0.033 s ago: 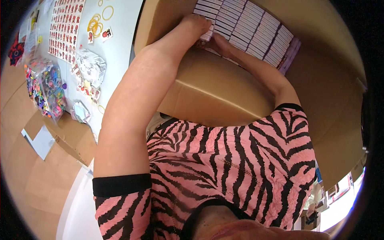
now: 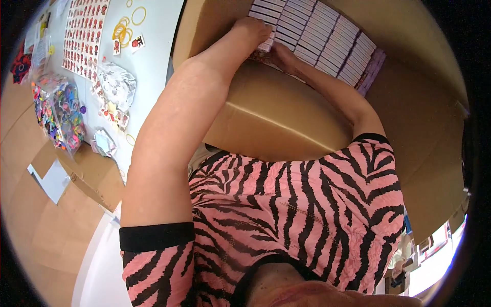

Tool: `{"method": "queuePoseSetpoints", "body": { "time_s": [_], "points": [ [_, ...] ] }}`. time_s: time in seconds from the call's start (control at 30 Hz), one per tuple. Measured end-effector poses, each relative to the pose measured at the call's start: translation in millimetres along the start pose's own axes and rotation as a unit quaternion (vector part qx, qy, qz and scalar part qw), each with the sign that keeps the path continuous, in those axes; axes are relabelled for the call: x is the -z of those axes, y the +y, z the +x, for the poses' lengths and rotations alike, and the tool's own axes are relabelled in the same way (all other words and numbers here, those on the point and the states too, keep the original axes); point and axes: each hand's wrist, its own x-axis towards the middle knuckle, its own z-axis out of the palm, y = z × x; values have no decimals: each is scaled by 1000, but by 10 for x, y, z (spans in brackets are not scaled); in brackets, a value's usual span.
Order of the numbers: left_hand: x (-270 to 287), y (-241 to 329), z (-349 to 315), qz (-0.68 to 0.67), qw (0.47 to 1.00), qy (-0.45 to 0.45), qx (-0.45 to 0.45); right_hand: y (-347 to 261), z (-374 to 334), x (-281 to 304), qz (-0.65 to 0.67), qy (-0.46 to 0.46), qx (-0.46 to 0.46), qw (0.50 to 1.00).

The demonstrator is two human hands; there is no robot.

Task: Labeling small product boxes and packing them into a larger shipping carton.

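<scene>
Both of my arms reach into a large open cardboard box point(image 2: 286, 120). It holds tight rows of small flat white boxes point(image 2: 322, 38) with purple edges. My left hand point(image 2: 251, 30) is closed round a small white box point(image 2: 267, 44) at the near left end of the rows, its fingers curled over the top. Against the near side of that same box, my right hand point(image 2: 283, 57) has its fingers bent and closed. The right fingertips are partly hidden behind the box.
On the left, a pale table point(image 2: 153, 66) bears a sticker sheet point(image 2: 84, 36), yellow rubber bands point(image 2: 121, 33) and a clear plastic bag point(image 2: 117, 84). A bag of colourful small pieces point(image 2: 59, 112) is at its edge. A cardboard flap point(image 2: 424, 138) stands at right.
</scene>
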Motion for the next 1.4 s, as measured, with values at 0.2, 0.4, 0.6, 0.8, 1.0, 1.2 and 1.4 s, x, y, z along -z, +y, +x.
{"method": "queuePoseSetpoints", "body": {
  "time_s": [0.2, 0.4, 0.6, 0.8, 1.0, 1.2, 1.4],
  "points": [
    [224, 35, 120, -119, 976, -89, 159, -306, -344, -154, 2, 109, -8, 994],
    [28, -29, 193, -126, 983, -88, 101, -839, -657, -146, -326, 16, 217, 920],
    [316, 93, 169, -171, 981, -50, 80, -822, -881, -555, -546, 118, 265, 786],
    [668, -81, 13, -154, 975, 69, 149, -1123, -949, -399, -618, 15, -33, 785],
    [1322, -13, -631, -114, 895, 399, 162, -370, -1039, 723, -655, 124, 154, 729],
    [802, -168, -543, -140, 572, 808, -14, -3, -698, 466, -813, 108, 109, 562],
    [763, -138, -615, -98, 562, 821, -18, -371, -807, -123, -839, 104, 233, 481]
  ]
}}
